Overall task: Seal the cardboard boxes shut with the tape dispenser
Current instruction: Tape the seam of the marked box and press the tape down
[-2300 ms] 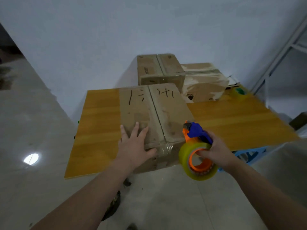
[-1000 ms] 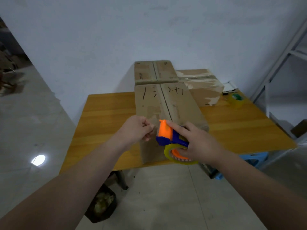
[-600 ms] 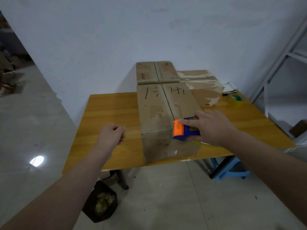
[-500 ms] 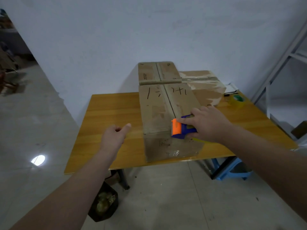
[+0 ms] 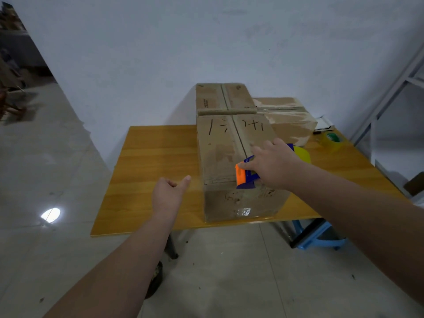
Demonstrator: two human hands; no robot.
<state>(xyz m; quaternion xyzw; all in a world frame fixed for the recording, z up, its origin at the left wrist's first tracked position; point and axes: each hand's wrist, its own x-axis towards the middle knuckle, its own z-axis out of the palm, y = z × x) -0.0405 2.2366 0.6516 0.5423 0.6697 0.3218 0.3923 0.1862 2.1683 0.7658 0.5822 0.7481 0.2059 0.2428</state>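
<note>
A long cardboard box (image 5: pixel 220 152) with black marks on its top lies on the wooden table (image 5: pixel 156 161), its near end at the front edge. My right hand (image 5: pixel 273 167) grips the orange and blue tape dispenser (image 5: pixel 245 176) with its yellowish roll and presses it onto the box top near the front, by the centre seam. My left hand (image 5: pixel 168 193) hovers over the table just left of the box, fingers loosely curled, the thumb pointing at the box, holding nothing. A shiny tape strip shows on the box's front face.
Two more cardboard boxes (image 5: pixel 223 97) (image 5: pixel 289 118) stand behind, against the wall. A spare tape roll (image 5: pixel 331 140) and a white object lie at the table's back right. A blue stool (image 5: pixel 319 237) stands under the right side, a metal rack (image 5: pixel 390 92) further right, a dark bin under the front edge.
My right hand carried the dispenser from the box's front face up onto the top and slid it slightly left. My left hand let go of the tape and moved off to the left.
</note>
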